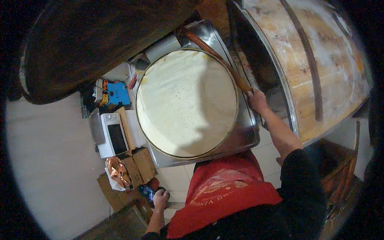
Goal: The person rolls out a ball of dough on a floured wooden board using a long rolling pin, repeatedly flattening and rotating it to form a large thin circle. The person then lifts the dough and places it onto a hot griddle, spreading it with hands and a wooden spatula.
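Observation:
My right hand (257,100) grips the near end of a long wooden handle (223,61), which runs along the far right rim of a large round pan. A broad, pale sheet of dough (183,105) fills this pan, with part of it in shadow. Beneath it is a shiny metal counter or stove top (240,129). My left hand (161,198) hangs low at my left side, fingers curled, beside a dark blue shiny object (146,192); whether it holds anything is hidden.
A large dark rounded panel (105,45) looms at upper left. To the right stands a flour-dusted wooden worktop (294,72) with a metal edge. At left are a white microwave oven (112,135), cardboard (145,165), copper-coloured foil (118,171) and a blue box (118,93).

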`<state>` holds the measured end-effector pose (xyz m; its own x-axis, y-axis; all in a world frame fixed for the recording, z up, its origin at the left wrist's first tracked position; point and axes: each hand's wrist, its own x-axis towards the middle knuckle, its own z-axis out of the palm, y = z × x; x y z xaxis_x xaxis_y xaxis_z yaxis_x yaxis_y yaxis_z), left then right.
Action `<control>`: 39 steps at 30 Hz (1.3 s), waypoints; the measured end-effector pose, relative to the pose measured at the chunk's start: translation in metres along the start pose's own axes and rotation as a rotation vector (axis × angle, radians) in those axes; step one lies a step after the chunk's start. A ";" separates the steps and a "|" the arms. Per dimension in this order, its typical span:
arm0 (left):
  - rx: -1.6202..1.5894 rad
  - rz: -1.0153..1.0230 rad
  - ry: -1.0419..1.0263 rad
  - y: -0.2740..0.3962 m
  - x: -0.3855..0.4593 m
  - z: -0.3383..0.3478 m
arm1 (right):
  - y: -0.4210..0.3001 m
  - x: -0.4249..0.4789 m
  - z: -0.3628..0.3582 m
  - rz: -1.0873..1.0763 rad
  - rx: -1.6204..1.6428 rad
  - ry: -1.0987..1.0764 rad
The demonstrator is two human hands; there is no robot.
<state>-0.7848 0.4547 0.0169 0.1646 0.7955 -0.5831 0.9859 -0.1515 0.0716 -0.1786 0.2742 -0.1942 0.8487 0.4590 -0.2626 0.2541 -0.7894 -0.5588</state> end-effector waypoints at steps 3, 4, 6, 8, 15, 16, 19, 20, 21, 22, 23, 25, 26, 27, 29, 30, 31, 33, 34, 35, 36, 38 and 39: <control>0.049 0.139 -0.173 0.054 -0.010 0.008 | 0.005 -0.019 -0.026 0.039 0.081 0.074; 0.041 0.173 -0.242 0.079 -0.013 0.005 | -0.005 -0.032 -0.046 0.077 0.151 0.057; -0.083 0.194 -0.324 0.119 -0.013 0.000 | -0.005 -0.058 -0.066 0.168 0.215 -0.004; -0.123 0.261 -0.369 0.140 -0.003 -0.001 | 0.003 -0.096 -0.080 0.161 0.259 -0.062; -0.076 0.297 -0.388 0.117 0.021 0.018 | 0.085 -0.275 -0.055 0.014 0.292 -0.114; -0.024 0.300 -0.400 0.104 0.027 0.022 | 0.074 -0.279 -0.057 0.004 0.308 -0.134; 0.197 0.369 -0.472 0.106 0.033 0.006 | 0.041 -0.283 -0.058 -0.030 0.418 -0.147; 0.240 0.417 -0.487 0.100 0.037 0.004 | 0.031 -0.271 -0.055 -0.012 0.353 -0.170; 0.283 0.462 -0.501 0.091 0.041 0.001 | 0.020 -0.254 -0.051 0.006 0.287 -0.194; 0.308 0.513 -0.535 0.080 0.057 0.004 | 0.007 -0.240 -0.053 -0.044 0.179 -0.164; 0.315 0.556 -0.515 0.079 0.062 -0.002 | -0.006 -0.227 -0.057 -0.086 0.064 -0.129; 0.332 0.628 -0.463 0.078 0.065 -0.029 | -0.049 -0.207 -0.075 -0.162 -0.086 -0.082; 0.360 0.650 -0.444 0.090 0.055 -0.057 | -0.077 -0.201 -0.094 -0.186 -0.137 -0.061; 0.328 0.647 -0.431 0.078 0.070 -0.057 | -0.107 -0.200 -0.114 -0.218 -0.183 -0.058; 0.275 0.651 -0.420 0.043 0.116 -0.048 | -0.151 -0.198 -0.149 -0.277 -0.270 -0.047; 0.228 0.693 -0.305 0.026 0.132 -0.041 | -0.168 -0.196 -0.164 -0.295 -0.350 -0.039; 0.251 0.670 -0.280 0.019 0.138 -0.042 | -0.184 -0.195 -0.177 -0.317 -0.436 -0.039; 0.296 0.612 -0.232 0.002 0.146 -0.050 | -0.220 -0.189 -0.202 -0.355 -0.640 -0.050; 0.214 0.570 -0.227 -0.032 0.172 -0.024 | -0.242 -0.187 -0.212 -0.373 -0.704 -0.058; 0.182 0.537 -0.244 -0.053 0.180 -0.012 | -0.261 -0.185 -0.217 -0.380 -0.728 -0.059; 0.155 0.509 -0.266 -0.068 0.187 -0.003 | -0.278 -0.185 -0.223 -0.379 -0.752 -0.060; 0.181 0.517 -0.265 -0.092 0.193 0.014 | -0.307 -0.178 -0.220 -0.353 -0.854 -0.097; 0.162 0.492 -0.294 -0.098 0.196 0.022 | -0.318 -0.173 -0.216 -0.336 -0.898 -0.125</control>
<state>-0.8493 0.6128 -0.1221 0.5623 0.4169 -0.7142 0.7751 -0.5667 0.2794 -0.3057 0.3575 0.1988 0.6249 0.7168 -0.3092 0.7784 -0.6026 0.1762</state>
